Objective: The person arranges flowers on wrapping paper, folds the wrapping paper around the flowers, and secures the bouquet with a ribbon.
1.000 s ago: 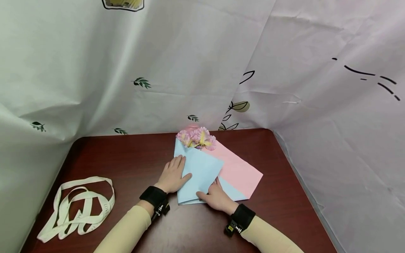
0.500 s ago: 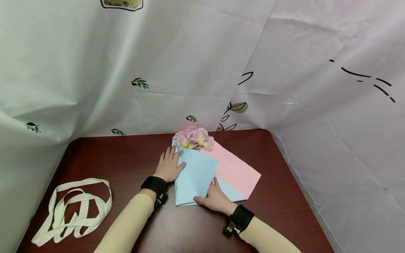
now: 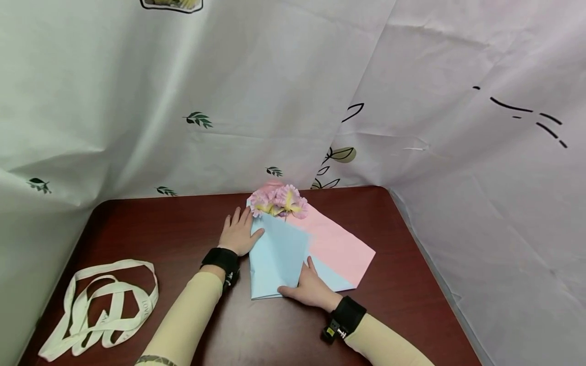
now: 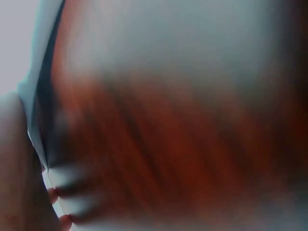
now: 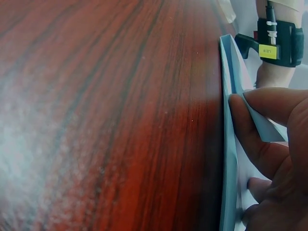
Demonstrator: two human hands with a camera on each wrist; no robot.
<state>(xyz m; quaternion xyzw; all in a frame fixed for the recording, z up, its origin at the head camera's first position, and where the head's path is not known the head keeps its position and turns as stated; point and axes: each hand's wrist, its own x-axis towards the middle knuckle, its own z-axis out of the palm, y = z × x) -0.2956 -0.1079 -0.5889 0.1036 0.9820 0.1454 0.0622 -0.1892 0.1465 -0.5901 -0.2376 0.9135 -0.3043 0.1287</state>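
Observation:
A sheet of wrapping paper, light blue and pink, lies folded on the table around a bunch of pink artificial-looking flowers. Its blue flap is folded over from the left, below the blossoms. Along the left fold rests my left hand, fingers spread and the thumb on the blue paper. My right hand pinches the flap's lower right edge between thumb and forefinger. In the right wrist view, that hand has the blue edge between its fingertips. The left wrist view is mostly blurred.
A loosely coiled white ribbon with printed letters lies at the left of the dark red wooden table. A pale printed cloth hangs behind the table and along its sides.
My left hand has slid up and left to the fold's edge. The blue flap's right edge has shifted left with my right hand. The view has drifted slightly.

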